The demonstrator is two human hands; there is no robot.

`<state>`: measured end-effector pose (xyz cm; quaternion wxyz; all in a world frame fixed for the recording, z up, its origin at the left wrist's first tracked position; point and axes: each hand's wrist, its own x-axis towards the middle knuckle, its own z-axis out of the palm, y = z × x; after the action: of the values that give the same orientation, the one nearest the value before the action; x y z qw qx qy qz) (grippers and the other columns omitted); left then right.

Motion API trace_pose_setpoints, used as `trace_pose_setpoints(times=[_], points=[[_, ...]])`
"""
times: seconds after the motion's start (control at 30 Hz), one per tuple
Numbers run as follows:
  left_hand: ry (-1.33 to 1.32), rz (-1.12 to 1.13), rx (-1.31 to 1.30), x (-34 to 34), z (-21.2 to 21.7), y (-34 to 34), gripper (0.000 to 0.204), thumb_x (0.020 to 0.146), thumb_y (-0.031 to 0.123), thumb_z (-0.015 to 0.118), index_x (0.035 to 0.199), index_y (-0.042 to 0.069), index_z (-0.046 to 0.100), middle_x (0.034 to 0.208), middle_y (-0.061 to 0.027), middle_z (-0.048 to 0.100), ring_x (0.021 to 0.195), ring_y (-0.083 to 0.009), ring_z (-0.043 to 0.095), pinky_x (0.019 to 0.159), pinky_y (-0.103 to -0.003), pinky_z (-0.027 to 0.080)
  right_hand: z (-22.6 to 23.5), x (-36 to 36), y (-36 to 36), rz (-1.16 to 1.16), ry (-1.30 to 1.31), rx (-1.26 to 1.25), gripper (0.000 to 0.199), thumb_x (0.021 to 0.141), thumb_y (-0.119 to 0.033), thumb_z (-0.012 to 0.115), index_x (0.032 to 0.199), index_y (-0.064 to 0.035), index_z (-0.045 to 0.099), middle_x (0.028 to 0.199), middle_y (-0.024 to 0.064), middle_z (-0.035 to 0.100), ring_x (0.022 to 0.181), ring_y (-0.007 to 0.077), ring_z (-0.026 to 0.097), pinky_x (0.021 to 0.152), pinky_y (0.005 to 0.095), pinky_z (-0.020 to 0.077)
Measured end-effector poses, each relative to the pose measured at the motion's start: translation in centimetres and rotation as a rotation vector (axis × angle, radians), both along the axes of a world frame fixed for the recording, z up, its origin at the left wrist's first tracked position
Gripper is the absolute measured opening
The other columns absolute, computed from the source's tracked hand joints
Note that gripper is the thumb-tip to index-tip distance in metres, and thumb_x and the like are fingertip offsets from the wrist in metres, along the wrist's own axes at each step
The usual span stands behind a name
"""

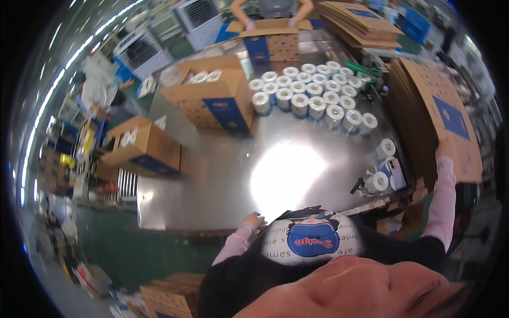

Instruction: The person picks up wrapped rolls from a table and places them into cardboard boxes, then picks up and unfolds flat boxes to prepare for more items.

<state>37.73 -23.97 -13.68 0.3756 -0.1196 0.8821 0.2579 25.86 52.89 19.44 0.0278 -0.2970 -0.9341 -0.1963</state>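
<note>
My right hand (444, 149) grips the near edge of a flattened cardboard carton (460, 114), brown with a blue panel, on the upright stack at the right. Its fingers are partly hidden against the board. My left hand (254, 219) is at the near edge of the metal table (212, 180), close to my body, fingers loosely apart and nothing visible in them. Many white rolls (316, 104) with blue-marked lower sides stand grouped at the far right of the table. An open carton (220, 100) holding rolls stands left of them.
A second filled carton (148, 147) sits at the table's left. Across the table, a person's hands (250, 25) reach into another open carton (273, 46). Two rolls (377, 182), a phone (395, 172) and a black tool (358, 185) lie near the right edge. More flat cartons (360, 24) are stacked behind.
</note>
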Motion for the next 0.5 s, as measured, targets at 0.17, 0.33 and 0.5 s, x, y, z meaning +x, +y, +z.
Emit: trace_pose_setpoints(times=[0.17, 0.33, 0.5], points=[[0.015, 0.065, 0.010, 0.8, 1.2, -0.5, 0.051, 0.086, 0.039, 0.060, 0.127, 0.009, 0.057, 0.122, -0.0157, 0.062, 0.112, -0.0321, 0.059, 0.097, -0.040, 0.047, 3.8, 4.1, -8.1, 0.386, 0.265, 0.080, 0.028, 0.086, -0.004, 0.052, 0.113, -0.0037, 0.061, 0.122, 0.0170, 0.059, 0.105, 0.0356, 0.059, 0.088, 0.0423, 0.0493], [0.069, -0.092, -0.052, 0.2, 0.6, 0.4, 0.049, 0.088, 0.031, 0.060, 0.132, 0.010, 0.053, 0.124, -0.0152, 0.061, 0.116, -0.0307, 0.057, 0.099, -0.039, 0.045, 9.1, 7.6, -15.2, 0.826, 0.655, -0.161, 0.036, 0.093, -0.009, 0.059, 0.128, -0.0031, 0.056, 0.126, 0.0124, 0.060, 0.112, 0.0256, 0.060, 0.091, 0.0337, 0.0476], [0.080, -0.148, 0.034, -3.2, 3.8, 3.1, 0.052, 0.085, 0.032, 0.057, 0.134, 0.015, 0.052, 0.128, -0.0167, 0.058, 0.120, -0.0336, 0.054, 0.104, -0.040, 0.042, 10.3, 7.3, -20.0, 0.497, 0.829, -0.323, 0.038, 0.097, -0.015, 0.057, 0.129, 0.0042, 0.052, 0.124, 0.0157, 0.060, 0.108, 0.0220, 0.059, 0.091, 0.0305, 0.0464]])
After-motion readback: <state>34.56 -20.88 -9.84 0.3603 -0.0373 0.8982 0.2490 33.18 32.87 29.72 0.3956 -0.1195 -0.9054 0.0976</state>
